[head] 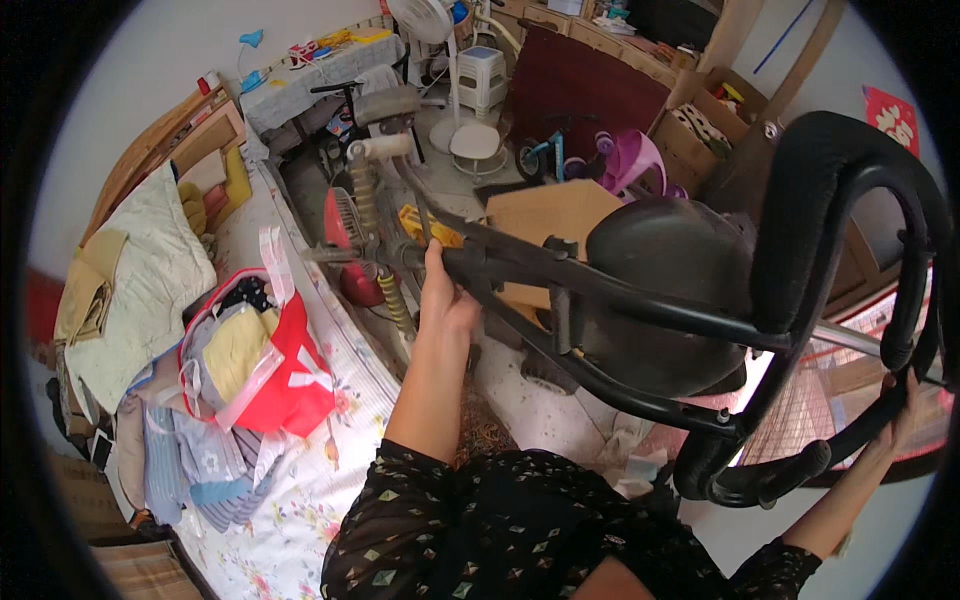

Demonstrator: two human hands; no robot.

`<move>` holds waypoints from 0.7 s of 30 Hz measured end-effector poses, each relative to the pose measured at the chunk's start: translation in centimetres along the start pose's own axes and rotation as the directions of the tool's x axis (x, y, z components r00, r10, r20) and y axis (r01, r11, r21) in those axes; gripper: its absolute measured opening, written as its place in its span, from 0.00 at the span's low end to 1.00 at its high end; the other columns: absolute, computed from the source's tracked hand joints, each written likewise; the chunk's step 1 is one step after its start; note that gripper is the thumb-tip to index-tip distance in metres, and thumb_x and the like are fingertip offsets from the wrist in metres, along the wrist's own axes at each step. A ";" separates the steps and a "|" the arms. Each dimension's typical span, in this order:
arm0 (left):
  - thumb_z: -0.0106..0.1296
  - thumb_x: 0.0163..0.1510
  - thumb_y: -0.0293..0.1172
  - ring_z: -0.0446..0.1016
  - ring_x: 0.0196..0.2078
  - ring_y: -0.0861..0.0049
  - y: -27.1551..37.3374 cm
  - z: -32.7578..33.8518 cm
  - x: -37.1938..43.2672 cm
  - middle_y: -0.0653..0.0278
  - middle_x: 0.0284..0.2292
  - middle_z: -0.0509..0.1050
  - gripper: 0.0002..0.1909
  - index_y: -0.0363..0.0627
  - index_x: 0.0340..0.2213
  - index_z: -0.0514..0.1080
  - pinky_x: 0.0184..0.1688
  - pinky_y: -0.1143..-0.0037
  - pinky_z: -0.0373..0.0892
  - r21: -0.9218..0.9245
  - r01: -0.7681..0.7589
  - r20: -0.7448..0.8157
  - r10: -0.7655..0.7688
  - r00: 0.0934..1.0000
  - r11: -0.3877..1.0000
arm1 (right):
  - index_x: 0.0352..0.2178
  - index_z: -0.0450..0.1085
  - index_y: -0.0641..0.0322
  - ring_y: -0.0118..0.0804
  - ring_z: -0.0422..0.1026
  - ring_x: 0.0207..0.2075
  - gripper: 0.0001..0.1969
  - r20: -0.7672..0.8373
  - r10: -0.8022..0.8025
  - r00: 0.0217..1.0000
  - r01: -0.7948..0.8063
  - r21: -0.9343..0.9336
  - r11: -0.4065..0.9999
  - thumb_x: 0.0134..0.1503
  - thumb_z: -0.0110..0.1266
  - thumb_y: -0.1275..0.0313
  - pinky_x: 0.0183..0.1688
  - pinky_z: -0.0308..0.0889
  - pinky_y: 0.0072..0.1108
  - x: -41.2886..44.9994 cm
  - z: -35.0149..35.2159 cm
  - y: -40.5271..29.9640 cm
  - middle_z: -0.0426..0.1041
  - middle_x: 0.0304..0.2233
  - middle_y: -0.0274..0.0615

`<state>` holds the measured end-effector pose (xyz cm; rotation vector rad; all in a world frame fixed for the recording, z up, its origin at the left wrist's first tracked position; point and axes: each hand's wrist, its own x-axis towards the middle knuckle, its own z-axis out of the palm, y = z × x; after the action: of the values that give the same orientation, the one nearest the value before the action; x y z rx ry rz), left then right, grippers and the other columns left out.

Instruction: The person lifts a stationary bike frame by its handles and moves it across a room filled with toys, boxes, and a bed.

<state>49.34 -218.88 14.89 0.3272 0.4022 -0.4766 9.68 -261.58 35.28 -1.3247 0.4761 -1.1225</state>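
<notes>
A piece of exercise equipment with a black tube frame [645,289] spans the view before me, tilted and held up with both hands. My left hand [448,304] is wrapped around the tubing near its far end, by two coiled springs [364,196] and a pale roller [386,146]. At far right, my right hand [904,412] grips a curved padded bar [855,435]; its fingers are partly hidden. Between the tubes shows a rounded black seat [660,300]. A thick black pad [795,202] rises at the right end of the frame.
On my left, a bed [352,465] carries folded clothes and a red bag [300,390]. A cardboard box [551,206] stands beyond the frame. Farther off are a round stool [477,142], a standing fan [452,82], a purple ride-on toy [634,161] and stacked plastic stools [481,79].
</notes>
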 end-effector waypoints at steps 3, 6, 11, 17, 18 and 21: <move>0.40 0.47 0.43 0.61 0.40 0.69 3.2 4.5 6.0 0.59 0.38 0.63 0.21 0.39 0.38 0.59 0.43 0.70 0.58 0.060 -0.050 0.011 0.050 0.999 0.997 | 0.36 0.56 0.70 0.26 0.60 0.23 0.16 -0.001 0.000 1.000 0.000 0.002 1.000 0.45 0.46 0.73 0.27 0.59 0.11 1.0 4.4 2.6 0.62 0.28 0.38; 0.41 0.47 0.42 0.61 0.39 0.70 7.1 6.6 14.5 0.60 0.38 0.62 0.20 0.39 0.37 0.59 0.43 0.72 0.58 0.094 -0.094 0.111 0.083 0.990 0.991 | 0.36 0.56 0.70 0.26 0.60 0.22 0.16 -0.092 0.036 0.995 -0.034 0.025 0.999 0.45 0.46 0.73 0.26 0.59 0.12 2.8 11.1 5.3 0.62 0.27 0.39; 0.43 0.45 0.40 0.60 0.41 0.70 11.8 13.6 25.0 0.62 0.37 0.63 0.18 0.41 0.36 0.61 0.45 0.69 0.55 0.190 0.012 0.027 -0.018 0.999 0.982 | 0.42 0.51 0.70 0.27 0.62 0.32 0.19 -0.102 0.010 0.995 -0.014 -0.034 0.999 0.47 0.42 0.75 0.27 0.58 0.13 6.4 21.0 7.5 0.58 0.42 0.47; 0.43 0.46 0.39 0.61 0.40 0.71 13.8 15.1 38.0 0.61 0.36 0.64 0.16 0.41 0.34 0.61 0.42 0.69 0.56 0.269 0.153 0.018 -0.164 0.986 0.951 | 0.40 0.53 0.73 0.24 0.59 0.25 0.20 -0.002 0.012 1.000 -0.013 -0.114 0.993 0.44 0.44 0.76 0.22 0.57 0.10 9.8 31.4 11.5 0.62 0.34 0.47; 0.43 0.46 0.39 0.61 0.40 0.71 13.8 14.9 39.4 0.61 0.36 0.64 0.16 0.41 0.34 0.61 0.42 0.69 0.56 0.265 0.157 0.014 -0.167 0.986 0.951 | 0.40 0.53 0.73 0.23 0.59 0.23 0.21 0.003 -0.002 1.000 0.002 -0.137 0.991 0.44 0.45 0.75 0.21 0.56 0.09 10.6 32.6 12.3 0.63 0.34 0.47; 0.46 0.42 0.41 0.62 0.39 0.67 12.1 13.3 43.9 0.62 0.35 0.63 0.20 0.39 0.33 0.62 0.39 0.65 0.58 0.254 0.107 -0.044 -0.099 0.994 0.961 | 0.41 0.53 0.73 0.20 0.57 0.19 0.22 -0.082 0.086 0.993 -0.097 -0.130 0.987 0.43 0.46 0.74 0.19 0.55 0.07 10.8 37.5 13.8 0.63 0.34 0.47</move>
<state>95.06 -230.41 9.45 0.5662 0.3891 -0.6285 50.23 -253.43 35.29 -1.3655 0.6724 -1.0828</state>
